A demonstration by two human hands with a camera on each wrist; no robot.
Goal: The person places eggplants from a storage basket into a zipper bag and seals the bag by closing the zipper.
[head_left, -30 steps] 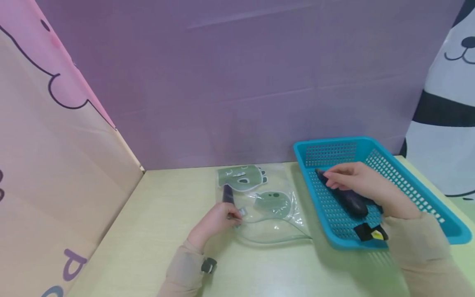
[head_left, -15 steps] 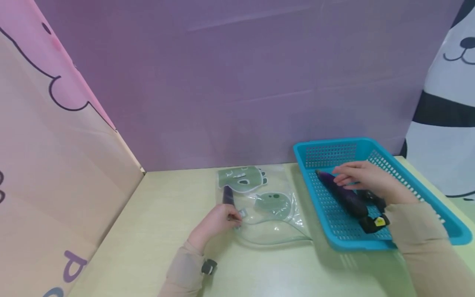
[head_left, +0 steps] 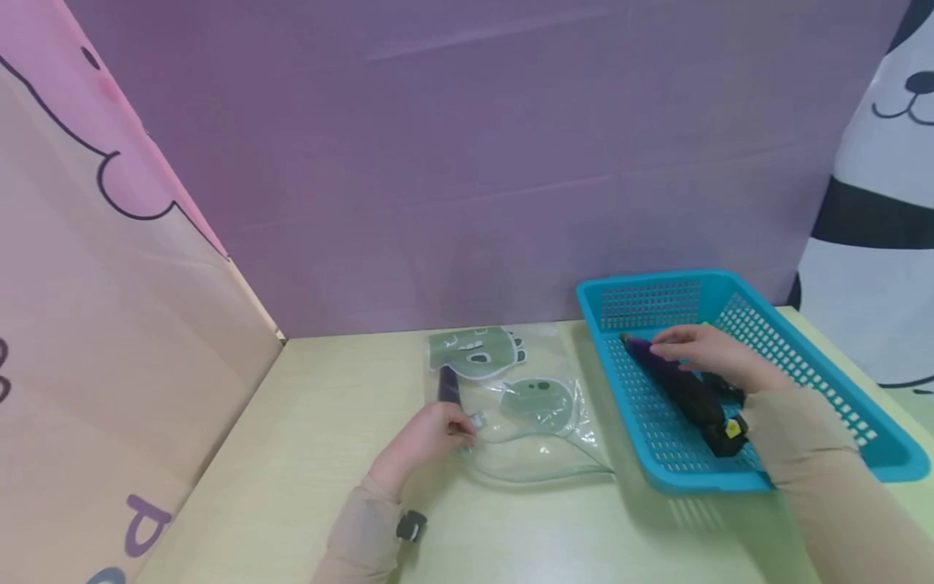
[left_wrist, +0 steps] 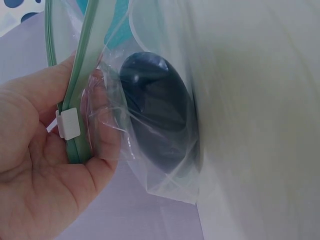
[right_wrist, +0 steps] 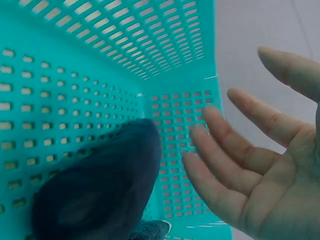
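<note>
My left hand (head_left: pixel 426 438) pinches the green zip edge (left_wrist: pixel 82 65) of a clear zip bag (head_left: pixel 540 349) with green cartoon prints. A white slider (left_wrist: pixel 69 124) sits on that zip edge near my palm. Inside the bag lies a dark eggplant (left_wrist: pixel 157 112), partly covered by my hand in the head view. My right hand (head_left: pixel 711 353) is over a blue basket (head_left: pixel 609 373), above a long purple eggplant (head_left: pixel 679 389). In the right wrist view its fingers and thumb are spread, apart from the eggplant (right_wrist: pixel 105 185). A second dark item (head_left: pixel 722 385) lies partly hidden under the right hand.
The bag lies flat on a pale table (head_left: pixel 328 405), its mouth loop toward the front. A purple backdrop (head_left: pixel 438 203) stands behind, with a printed panel (head_left: pixel 109 324) at the left. The basket's raised rim (head_left: pixel 905 458) surrounds the right hand's area.
My right hand has turned at the wrist and drawn slightly right over the eggplant, uncovering more of the dark item beside it. The left hand and bag have stayed put.
</note>
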